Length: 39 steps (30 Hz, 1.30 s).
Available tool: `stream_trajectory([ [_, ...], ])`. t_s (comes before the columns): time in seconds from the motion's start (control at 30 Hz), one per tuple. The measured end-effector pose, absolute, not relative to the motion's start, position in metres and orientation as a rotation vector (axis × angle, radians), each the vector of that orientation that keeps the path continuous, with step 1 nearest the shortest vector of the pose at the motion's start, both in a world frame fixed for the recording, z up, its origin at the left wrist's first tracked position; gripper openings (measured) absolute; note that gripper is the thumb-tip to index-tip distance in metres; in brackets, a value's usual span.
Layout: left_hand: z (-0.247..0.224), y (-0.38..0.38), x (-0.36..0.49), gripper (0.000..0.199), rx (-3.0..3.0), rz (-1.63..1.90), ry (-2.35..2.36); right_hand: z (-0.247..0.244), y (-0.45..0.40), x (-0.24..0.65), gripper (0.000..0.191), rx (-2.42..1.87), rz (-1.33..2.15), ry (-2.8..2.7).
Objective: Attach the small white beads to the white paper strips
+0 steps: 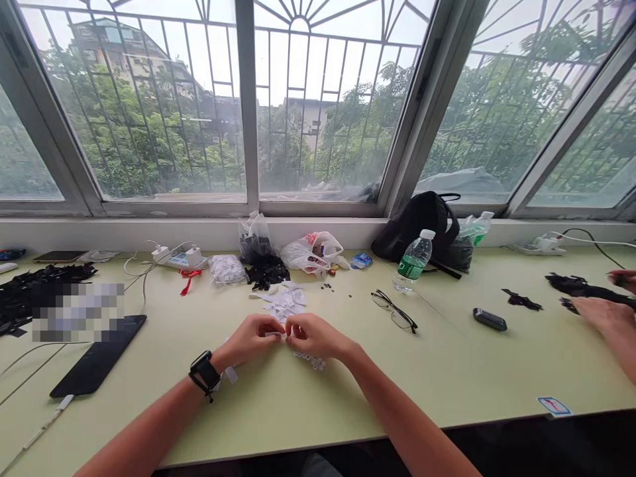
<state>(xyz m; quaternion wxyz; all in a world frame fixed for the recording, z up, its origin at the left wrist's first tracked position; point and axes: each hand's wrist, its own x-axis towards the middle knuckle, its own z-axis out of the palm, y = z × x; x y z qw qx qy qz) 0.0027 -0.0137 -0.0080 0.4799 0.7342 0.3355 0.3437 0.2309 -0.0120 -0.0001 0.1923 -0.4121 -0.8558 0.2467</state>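
Observation:
Close together at the middle of the table, my left hand (252, 338) and my right hand (318, 334) meet at the fingertips. Both are closed in a pinch, with a bit of white strip (274, 334) showing at the fingers; most of it is hidden. Just beyond them lies a loose pile of white strips (284, 301). Several small white ring-shaped pieces (317, 364) lie beneath my right hand, partly covered by it. By my left wrist, which wears a black watch, are further white pieces (231, 375).
Eyeglasses (395, 311), a water bottle (415, 260) and a black case (489, 319) stand to the right. Bags, including a white plastic bag (313, 253), line the window side. A phone (99, 358) lies left on a cable. A co-worker's hand (603, 315) touches black strips at far right.

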Motion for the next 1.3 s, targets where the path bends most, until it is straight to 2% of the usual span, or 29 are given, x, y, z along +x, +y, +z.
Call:
stream_trajectory([
  [1.3, -0.0128, -0.0098, 0.0006, 0.018, 1.863, 0.801, 0.840, 0.0028, -0.0151, 0.2311, 0.009, -1.145, 0.638, -2.426],
])
